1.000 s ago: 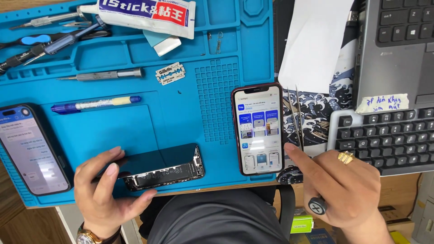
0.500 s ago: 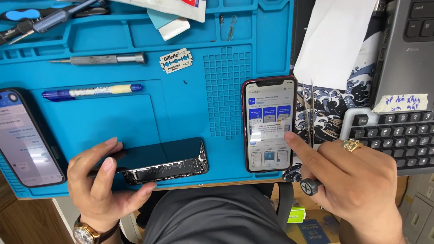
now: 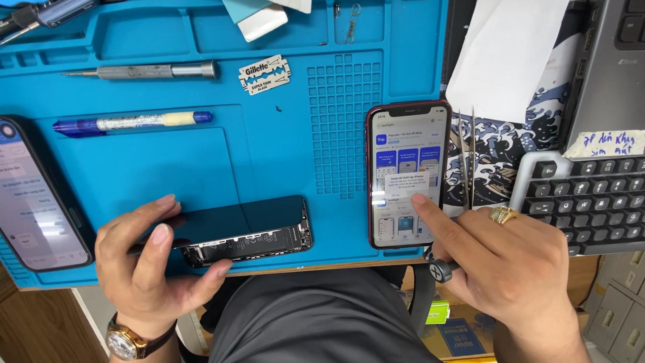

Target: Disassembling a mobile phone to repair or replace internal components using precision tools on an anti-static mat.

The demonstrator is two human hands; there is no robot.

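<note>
Change since a moment ago: the right hand (image 3: 510,259) has slid left, and its forefinger tip now lands on the lit screen of the red-edged smartphone (image 3: 407,173), where before it hovered just off the phone's right edge.
Screen: a small white pop-up box now shows in the middle of that display; earlier there were only rows of blue tiles.
Left side: the left hand (image 3: 149,265) stays put, same grip as before.
Left hand: fingers curled and clamped on the opened dark phone body (image 3: 245,230), thumb under its near edge, forefinger lying across its black top.
Opened phone: it lies flat at the front edge of the blue silicone repair mat (image 3: 269,141), inner parts showing along its near side, its left end inside the left hand, well apart from the right hand.
Right hand: forefinger stretched out, the other fingers folded loosely; a gold ring (image 3: 502,214) on one finger, and a small black knurled knob (image 3: 441,271) peeking out beneath the hand.
Red-edged phone: upright on the mat's right end, touched only by that fingertip.
Beside it: thin steel tweezers (image 3: 466,158) lie just right of the phone, on the wave-patterned pad (image 3: 510,144).
Further left: a blue pen (image 3: 131,123), a grey screwdriver (image 3: 144,70), a razor blade in its wrapper (image 3: 265,74).
Far left: another lit phone (image 3: 37,198).
</note>
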